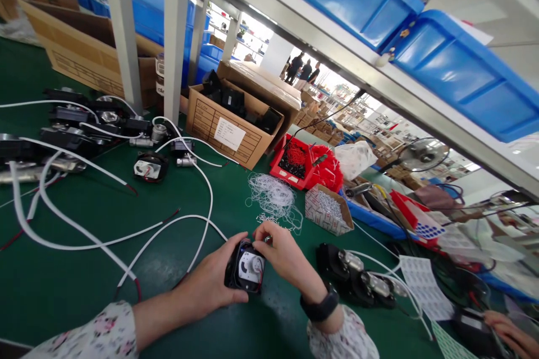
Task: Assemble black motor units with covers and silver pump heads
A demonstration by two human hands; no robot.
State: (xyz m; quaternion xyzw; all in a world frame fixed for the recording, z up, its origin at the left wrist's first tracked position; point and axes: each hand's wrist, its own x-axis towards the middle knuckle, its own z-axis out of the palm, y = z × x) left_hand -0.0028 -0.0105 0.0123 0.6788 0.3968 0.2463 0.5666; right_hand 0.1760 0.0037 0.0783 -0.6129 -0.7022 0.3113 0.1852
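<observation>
A black housing with a white plate inside is held above the green table. My left hand wraps round its left side, with the thumb at the lower edge. At its upper right corner, my right hand is closed in a pinch; what the fingertips hold, if anything, is too small to make out. A white cable runs up from behind the housing. Just beyond my hands lie small pale pieces and a tangle of thin white strings.
Valve units with white cables cover the left. Behind stand a carton of black parts, a red bin and a small box of screws. More units lie right, near another person's hand. A shelf post rises behind.
</observation>
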